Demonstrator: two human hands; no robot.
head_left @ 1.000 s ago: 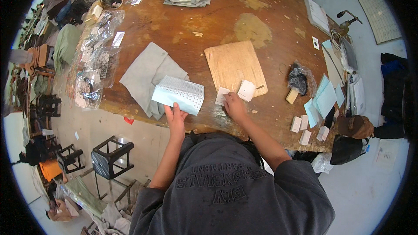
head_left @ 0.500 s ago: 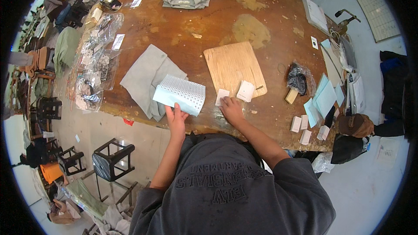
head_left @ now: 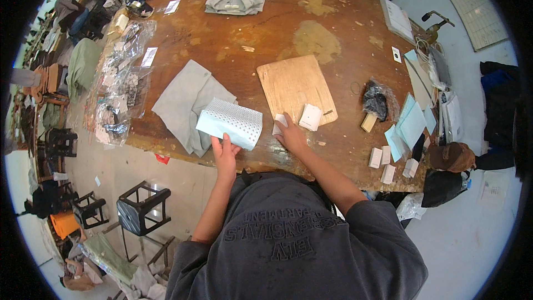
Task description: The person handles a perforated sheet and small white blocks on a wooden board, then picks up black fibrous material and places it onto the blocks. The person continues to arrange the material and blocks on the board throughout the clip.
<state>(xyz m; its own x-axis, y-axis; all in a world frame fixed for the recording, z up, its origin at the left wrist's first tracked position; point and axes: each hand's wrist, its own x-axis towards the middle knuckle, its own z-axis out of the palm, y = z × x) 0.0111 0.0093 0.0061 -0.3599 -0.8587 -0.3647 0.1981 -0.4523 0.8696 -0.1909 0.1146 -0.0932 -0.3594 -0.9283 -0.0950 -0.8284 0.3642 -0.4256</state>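
Head view: the left hand (head_left: 225,154) grips the near edge of a pale blue perforated sheet (head_left: 230,124), which lies at its twelve o'clock and overlaps a grey garment (head_left: 180,108) toward eleven. The right hand (head_left: 291,136) has its fingers on a small white card (head_left: 278,125) at its eleven o'clock — whether they pinch it, I cannot tell. At its one o'clock, a white card stack (head_left: 310,117) sits on the wooden board (head_left: 291,80). A light left grip should spare the sheet creases — and lifting one card edge first should ease a clean pinch.
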